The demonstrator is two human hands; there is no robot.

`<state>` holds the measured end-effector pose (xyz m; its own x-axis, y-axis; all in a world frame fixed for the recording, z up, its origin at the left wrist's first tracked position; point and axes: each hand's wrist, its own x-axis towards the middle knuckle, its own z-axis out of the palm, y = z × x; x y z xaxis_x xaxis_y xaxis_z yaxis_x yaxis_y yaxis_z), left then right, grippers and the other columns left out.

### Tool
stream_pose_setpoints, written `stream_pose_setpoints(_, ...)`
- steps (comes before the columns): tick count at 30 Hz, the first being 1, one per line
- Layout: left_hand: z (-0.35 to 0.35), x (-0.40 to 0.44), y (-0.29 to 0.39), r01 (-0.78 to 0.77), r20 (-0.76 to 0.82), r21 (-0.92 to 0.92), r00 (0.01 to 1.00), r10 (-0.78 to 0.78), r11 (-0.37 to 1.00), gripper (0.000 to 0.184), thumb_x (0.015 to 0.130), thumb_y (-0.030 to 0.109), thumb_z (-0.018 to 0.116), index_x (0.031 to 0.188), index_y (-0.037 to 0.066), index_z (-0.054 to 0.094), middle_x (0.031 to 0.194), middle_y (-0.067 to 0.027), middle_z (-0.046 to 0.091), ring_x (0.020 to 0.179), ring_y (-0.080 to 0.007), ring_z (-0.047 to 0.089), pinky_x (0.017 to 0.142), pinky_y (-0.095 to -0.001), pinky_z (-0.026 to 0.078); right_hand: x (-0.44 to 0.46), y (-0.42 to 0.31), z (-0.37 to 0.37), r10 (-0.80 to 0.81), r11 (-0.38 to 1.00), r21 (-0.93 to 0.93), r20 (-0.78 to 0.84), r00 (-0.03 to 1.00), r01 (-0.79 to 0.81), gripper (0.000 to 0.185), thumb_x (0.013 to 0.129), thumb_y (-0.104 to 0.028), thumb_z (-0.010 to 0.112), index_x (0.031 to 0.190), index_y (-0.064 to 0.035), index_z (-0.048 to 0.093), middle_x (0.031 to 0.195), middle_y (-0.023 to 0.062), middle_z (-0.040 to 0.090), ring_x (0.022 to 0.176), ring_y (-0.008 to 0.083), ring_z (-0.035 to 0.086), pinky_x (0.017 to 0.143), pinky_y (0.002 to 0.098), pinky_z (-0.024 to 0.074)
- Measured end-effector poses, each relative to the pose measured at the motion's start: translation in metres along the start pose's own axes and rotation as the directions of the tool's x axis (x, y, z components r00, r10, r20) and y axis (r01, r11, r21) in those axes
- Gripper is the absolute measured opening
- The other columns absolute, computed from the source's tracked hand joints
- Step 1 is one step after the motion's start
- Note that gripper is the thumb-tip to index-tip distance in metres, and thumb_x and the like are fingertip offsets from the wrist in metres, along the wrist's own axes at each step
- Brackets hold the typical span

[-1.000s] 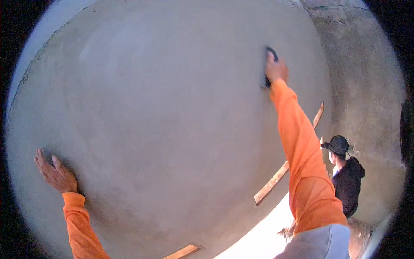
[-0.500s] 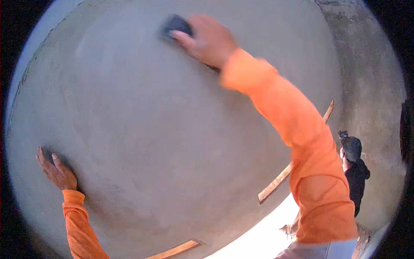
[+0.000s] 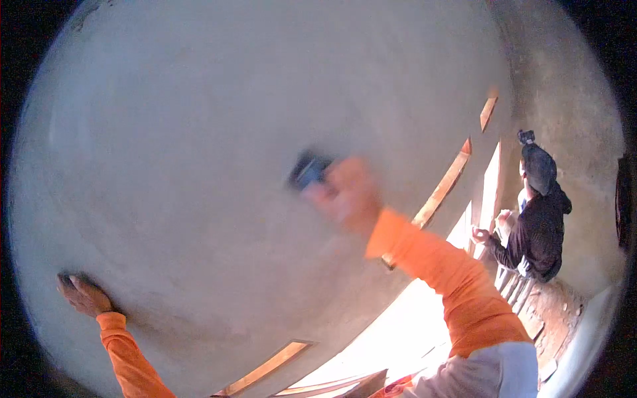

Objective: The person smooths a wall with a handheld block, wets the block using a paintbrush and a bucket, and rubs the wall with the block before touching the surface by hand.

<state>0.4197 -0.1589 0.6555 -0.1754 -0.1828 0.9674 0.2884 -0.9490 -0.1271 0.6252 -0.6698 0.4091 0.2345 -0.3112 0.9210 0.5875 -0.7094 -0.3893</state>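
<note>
A grey plastered wall (image 3: pixel 219 219) fills most of the view. My right hand (image 3: pixel 348 192), smeared by motion, grips a dark rectangular block (image 3: pixel 308 170) against the wall near the centre. Whether the block is a sponge or a float cannot be made out; a bluish patch shows on its face. Lower left, my left hand (image 3: pixel 86 295) rests on the wall with nothing visible in it. Its fingers lie against the surface, partly in shadow. Orange sleeves cover both my arms.
Wooden strips (image 3: pixel 443 186) sit along the wall's right side, and another wooden strip (image 3: pixel 269 368) lies at the bottom. A co-worker in dark clothing (image 3: pixel 541 225) stands at the right by a side wall (image 3: pixel 590 219). Bright light comes through an opening (image 3: pixel 398 325) below.
My right hand has moved down with the dark block, from the upper wall to near the centre. The view has shifted, showing more of the co-worker and the lower opening.
</note>
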Motion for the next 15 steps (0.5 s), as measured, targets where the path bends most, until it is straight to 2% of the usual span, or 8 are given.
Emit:
stream_pose_setpoints(1,0.0,0.003,0.003,-0.014,-0.001,0.0,1.0,0.014,1.0,0.054,0.094,0.04,0.032,0.132,0.002,0.039,0.135,-0.0173,0.04,0.128,-0.0348,0.031,0.107,-0.0438,0.022,0.0,0.018,-0.005,0.137,0.99,-0.031,-0.018,0.99,-0.138,0.034,0.083,-0.035,0.059,0.083,-0.0017,0.054,0.075,0.0185,0.056,0.073,0.0372,0.054,0.065,0.0449,0.0433)
stream_pose_setpoints(2,-0.004,0.005,0.018,-0.014,-0.01,0.02,1.0,0.014,1.0,0.055,0.094,0.041,0.032,0.131,0.001,0.039,0.134,-0.0176,0.04,0.127,-0.0344,0.032,0.106,-0.0436,0.023,0.033,0.059,-0.018,0.47,0.882,-0.007,-0.058,0.881,-0.471,0.035,0.085,-0.036,0.056,0.084,-0.0019,0.055,0.08,0.0197,0.058,0.078,0.0374,0.055,0.067,0.0456,0.0435)
stream_pose_setpoints(4,-0.01,0.005,0.028,-0.019,0.004,0.041,1.0,0.019,0.999,0.056,0.094,0.042,0.032,0.131,0.0,0.04,0.133,-0.0178,0.041,0.126,-0.0341,0.034,0.106,-0.0434,0.024,0.087,0.15,-0.026,0.601,0.773,-0.015,-0.303,0.739,-0.634,0.038,0.088,-0.038,0.051,0.085,0.0006,0.055,0.082,0.0221,0.058,0.076,0.039,0.055,0.066,0.0451,0.0434)
stream_pose_setpoints(6,-0.004,0.001,0.024,-0.064,-0.023,0.105,0.997,0.067,0.992,0.057,0.093,0.042,0.033,0.129,-0.001,0.04,0.133,-0.018,0.042,0.124,-0.0337,0.036,0.105,-0.0429,0.025,0.098,0.119,-0.031,0.531,0.844,0.044,-0.207,0.821,-0.535,0.038,0.086,-0.039,0.054,0.083,-0.0005,0.052,0.079,0.0221,0.055,0.078,0.0389,0.055,0.067,0.0451,0.0435)
stream_pose_setpoints(9,0.005,-0.004,0.016,-0.056,-0.011,0.063,0.998,0.057,0.996,0.058,0.093,0.044,0.033,0.129,-0.001,0.041,0.131,-0.0179,0.043,0.123,-0.0333,0.037,0.104,-0.0424,0.026,0.008,0.018,0.002,0.14,0.989,-0.034,-0.048,0.989,-0.142,0.038,0.08,-0.04,0.06,0.077,-0.0039,0.05,0.075,0.0196,0.052,0.078,0.0365,0.054,0.065,0.0459,0.0423)
stream_pose_setpoints(11,0.011,-0.007,0.019,-0.047,0.008,0.062,0.999,0.046,0.997,0.058,0.093,0.044,0.034,0.129,-0.001,0.041,0.131,-0.0178,0.044,0.123,-0.0332,0.038,0.104,-0.0422,0.027,-0.067,0.011,0.005,-0.085,0.99,0.111,-0.014,0.996,0.087,0.035,0.08,-0.037,0.062,0.079,-0.004,0.051,0.074,0.0186,0.053,0.076,0.0361,0.053,0.064,0.0463,0.0414)
stream_pose_setpoints(13,0.019,-0.002,0.012,-0.039,0.01,0.051,0.999,0.038,0.998,0.059,0.093,0.045,0.034,0.128,-0.001,0.042,0.13,-0.0176,0.045,0.122,-0.0331,0.039,0.104,-0.042,0.028,-0.074,0.079,-0.008,0.162,0.987,-0.024,0.272,0.949,-0.162,0.034,0.079,-0.035,0.064,0.082,-0.0031,0.052,0.075,0.0192,0.055,0.074,0.0363,0.054,0.064,0.0454,0.0425)
stream_pose_setpoints(15,0.024,0.002,-0.001,-0.03,0.026,0.095,0.999,0.027,0.995,0.059,0.092,0.045,0.035,0.127,-0.001,0.043,0.129,-0.0176,0.046,0.119,-0.0332,0.042,0.101,-0.0417,0.031,-0.03,0.14,-0.016,0.614,0.786,0.026,-0.155,0.774,-0.618,0.044,0.083,-0.041,0.057,0.093,0.0015,0.055,0.083,0.0218,0.058,0.077,0.0395,0.057,0.071,0.0476,0.0427)
